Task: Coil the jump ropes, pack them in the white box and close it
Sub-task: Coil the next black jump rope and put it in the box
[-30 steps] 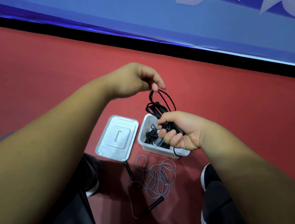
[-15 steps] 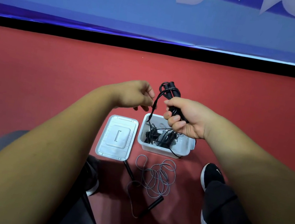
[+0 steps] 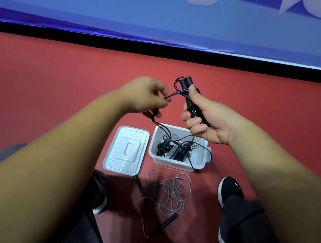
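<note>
The blue banner [image 3: 172, 17] behind runs off the top edge, so its white lettering can't be read, and my forearms cover much of the red floor [image 3: 35, 79]. The white box [image 3: 175, 164] stands open below my hands, its lid [image 3: 127, 150] lying flat just to its left; what is inside is a dark tangle of cord and handles that I can't sort out. Nearer me, a grey jump rope [image 3: 173, 193] lies loosely looped on the floor, one black handle partly tucked under the lid's edge. My right hand [image 3: 208, 121] is clenched round the handles of the black jump rope [image 3: 184, 85], which stick up past my thumb; my fingers hide their lower ends. My left hand [image 3: 144, 95] pinches the black cord beside them, and from that hand the cord drops into the box.
</note>
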Available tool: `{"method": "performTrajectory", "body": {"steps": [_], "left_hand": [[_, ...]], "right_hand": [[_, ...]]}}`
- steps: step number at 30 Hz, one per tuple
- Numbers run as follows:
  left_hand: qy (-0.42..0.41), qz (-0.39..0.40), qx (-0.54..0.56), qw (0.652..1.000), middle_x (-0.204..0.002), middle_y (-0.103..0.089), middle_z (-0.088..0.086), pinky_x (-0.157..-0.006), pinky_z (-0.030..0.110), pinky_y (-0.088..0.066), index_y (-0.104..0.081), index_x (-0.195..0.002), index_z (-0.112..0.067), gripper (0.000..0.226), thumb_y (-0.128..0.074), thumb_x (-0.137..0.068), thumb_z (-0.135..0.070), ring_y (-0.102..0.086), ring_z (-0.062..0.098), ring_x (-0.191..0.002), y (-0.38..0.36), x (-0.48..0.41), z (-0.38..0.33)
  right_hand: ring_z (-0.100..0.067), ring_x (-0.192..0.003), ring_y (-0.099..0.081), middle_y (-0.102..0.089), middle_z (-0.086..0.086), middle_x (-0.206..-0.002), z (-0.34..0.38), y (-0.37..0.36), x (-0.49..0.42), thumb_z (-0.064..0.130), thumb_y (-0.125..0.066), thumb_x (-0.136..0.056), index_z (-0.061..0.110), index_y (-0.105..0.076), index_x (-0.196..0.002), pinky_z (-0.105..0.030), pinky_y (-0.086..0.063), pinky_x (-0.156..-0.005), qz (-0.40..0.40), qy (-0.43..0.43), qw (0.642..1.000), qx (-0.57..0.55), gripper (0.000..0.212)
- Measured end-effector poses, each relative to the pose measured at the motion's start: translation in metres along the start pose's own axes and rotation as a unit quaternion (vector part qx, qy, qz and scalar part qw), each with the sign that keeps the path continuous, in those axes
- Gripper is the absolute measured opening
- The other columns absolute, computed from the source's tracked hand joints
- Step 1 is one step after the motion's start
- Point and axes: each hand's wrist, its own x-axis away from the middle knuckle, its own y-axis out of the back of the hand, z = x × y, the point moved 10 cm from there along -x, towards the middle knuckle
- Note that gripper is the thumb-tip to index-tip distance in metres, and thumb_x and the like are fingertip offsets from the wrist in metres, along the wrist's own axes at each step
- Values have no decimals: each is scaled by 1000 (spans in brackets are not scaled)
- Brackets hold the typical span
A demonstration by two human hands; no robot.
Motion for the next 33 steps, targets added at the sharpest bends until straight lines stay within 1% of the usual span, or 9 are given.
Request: {"method": "performTrajectory", "body": {"steps": [3,6,9,15,20,23,29,31,33], "left_hand": [[-18,-56,-39,997,-83,-70,24,-62,46,-66,-73,-108,-8,12,-64,-102,-13,-77,29,-66,10,3,-14],[-43,-109,35,993,-95,-71,27,-58,41,-64,-70,-103,-5,13,-70,-101,-18,-77,35,-67,29,9,-32],[-76,-123,71,987,-96,-77,14,-64,46,-65,-67,-100,-8,10,-71,-100,-17,-78,32,-72,49,17,-56],[-101,-154,65,981,-87,-78,10,-77,56,-64,-68,-102,-9,13,-76,-94,-15,-79,26,-79,92,32,-118],[-162,-259,-49,951,-79,-76,3,-73,45,-65,-75,-90,-16,16,-86,-83,-25,-76,20,-81,155,69,-211],[-180,-338,-175,907,-79,-74,-3,-73,38,-60,-77,-90,-24,24,-88,-78,-42,-71,17,-78,186,98,-262],[-196,-408,-341,824,-99,-65,0,-63,33,-37,-73,-108,-23,20,-70,-98,-40,-62,24,-90,199,151,-331],[-211,-401,-308,836,-99,-65,2,-63,37,-48,-73,-105,-19,20,-68,-100,-37,-66,22,-81,197,161,-333],[-218,-349,-187,892,-90,-70,4,-64,40,-61,-72,-99,-17,18,-68,-100,-35,-73,16,-69,194,162,-321]], "right_hand": [[-4,-54,-24,-47,1,-75,0,-1,-1,79,-65,-81,18,-49,-94,-13,-20,-40,-22,9,1000,-20,64],[-4,-53,-21,-45,1,-73,11,-6,0,89,-54,-82,20,-47,-93,-14,-16,-40,-43,21,998,-41,70],[-4,-54,-19,-45,2,-72,31,-16,9,95,-45,-80,20,-47,-93,-15,-14,-40,-47,36,998,-36,76],[-5,-53,-23,-46,0,-71,97,-49,41,94,-43,-83,19,-47,-94,-16,-16,-38,-50,99,993,-48,76],[-7,-53,-28,-51,-1,-72,177,-84,97,91,-49,-83,17,-49,-100,-17,-20,-39,-69,176,981,-45,77],[-8,-53,-30,-53,-1,-74,220,-102,136,91,-51,-82,16,-52,-103,-18,-22,-39,-92,232,968,-21,78],[-10,-54,-30,-54,-3,-73,260,-137,197,89,-51,-86,13,-52,-98,-19,-24,-40,-99,303,948,9,76],[-10,-55,-30,-54,-3,-73,261,-144,210,87,-50,-87,13,-52,-98,-20,-23,-42,-96,311,945,16,76],[-11,-54,-31,-55,-3,-74,258,-147,217,88,-50,-87,12,-54,-101,-20,-24,-42,-96,311,945,26,77]]}}
